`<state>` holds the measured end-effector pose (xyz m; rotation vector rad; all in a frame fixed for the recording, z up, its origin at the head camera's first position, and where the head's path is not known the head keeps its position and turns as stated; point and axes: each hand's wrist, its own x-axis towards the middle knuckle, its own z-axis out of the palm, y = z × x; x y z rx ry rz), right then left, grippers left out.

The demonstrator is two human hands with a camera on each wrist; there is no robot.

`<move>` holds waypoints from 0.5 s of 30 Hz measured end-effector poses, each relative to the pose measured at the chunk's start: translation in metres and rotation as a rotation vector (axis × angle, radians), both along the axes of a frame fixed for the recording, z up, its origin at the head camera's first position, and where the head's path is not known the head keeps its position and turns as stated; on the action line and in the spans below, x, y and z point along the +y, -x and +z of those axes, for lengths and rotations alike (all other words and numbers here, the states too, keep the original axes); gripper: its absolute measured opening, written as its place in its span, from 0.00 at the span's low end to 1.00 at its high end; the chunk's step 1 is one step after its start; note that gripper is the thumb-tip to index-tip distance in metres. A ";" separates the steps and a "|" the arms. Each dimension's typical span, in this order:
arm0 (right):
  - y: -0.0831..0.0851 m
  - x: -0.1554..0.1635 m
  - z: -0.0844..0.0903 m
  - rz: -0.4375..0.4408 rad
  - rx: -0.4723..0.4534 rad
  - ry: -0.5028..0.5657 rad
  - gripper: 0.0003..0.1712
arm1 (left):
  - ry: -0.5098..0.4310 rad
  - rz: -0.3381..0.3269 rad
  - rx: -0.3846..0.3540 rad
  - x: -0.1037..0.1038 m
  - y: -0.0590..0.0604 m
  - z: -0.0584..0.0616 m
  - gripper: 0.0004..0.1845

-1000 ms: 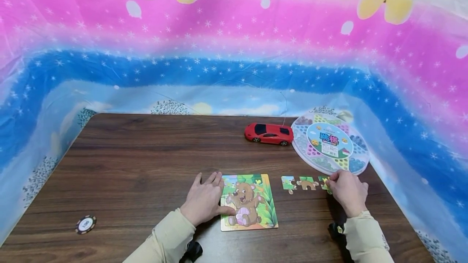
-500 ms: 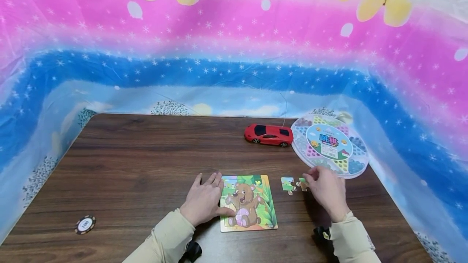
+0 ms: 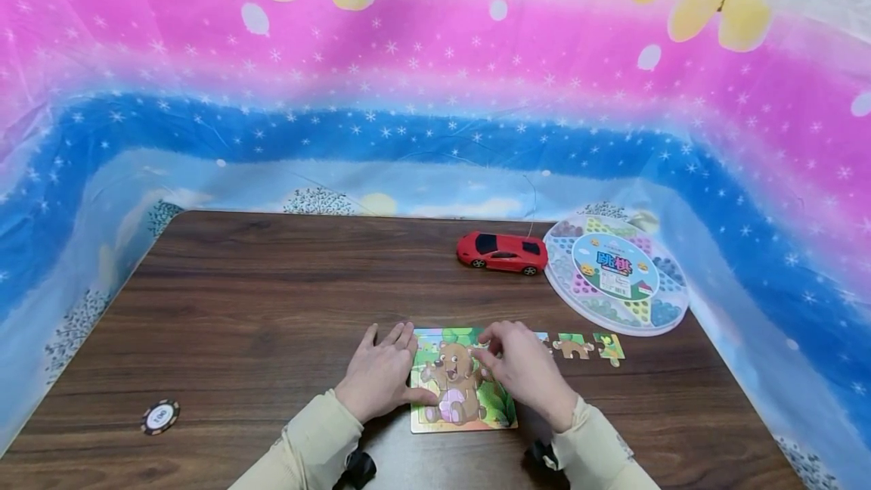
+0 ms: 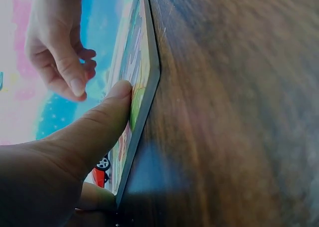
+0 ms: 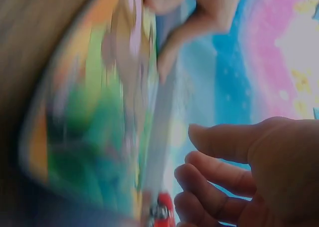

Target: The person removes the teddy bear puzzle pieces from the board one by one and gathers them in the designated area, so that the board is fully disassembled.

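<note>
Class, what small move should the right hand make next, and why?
Probably lower the right hand and pinch out another: three loose pieces lie in a row beside the puzzle board, the left hand rests on the board, and the right hovers over it with nothing visibly held.

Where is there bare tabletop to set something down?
Bare: the tabletop between the poker chip and left hand, and the far stretch left of the red car. Crowded: right hand over the puzzle, loose pieces beside it, game board beyond.
</note>
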<state>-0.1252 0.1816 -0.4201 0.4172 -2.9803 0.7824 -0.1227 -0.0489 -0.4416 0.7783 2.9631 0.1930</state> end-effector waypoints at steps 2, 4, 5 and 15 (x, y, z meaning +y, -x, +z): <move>-0.002 -0.009 -0.002 0.059 -0.029 0.023 0.08 | -0.001 -0.002 0.002 0.000 0.000 0.000 0.55; -0.004 -0.017 -0.005 0.106 -0.055 0.045 0.08 | -0.002 -0.006 0.010 -0.001 -0.001 0.000 0.55; -0.005 -0.020 -0.006 0.123 -0.071 0.051 0.09 | -0.002 -0.009 0.015 -0.001 -0.001 0.000 0.55; -0.007 -0.040 -0.016 0.254 -0.149 0.057 0.13 | -0.016 -0.025 0.037 -0.002 -0.003 0.000 0.55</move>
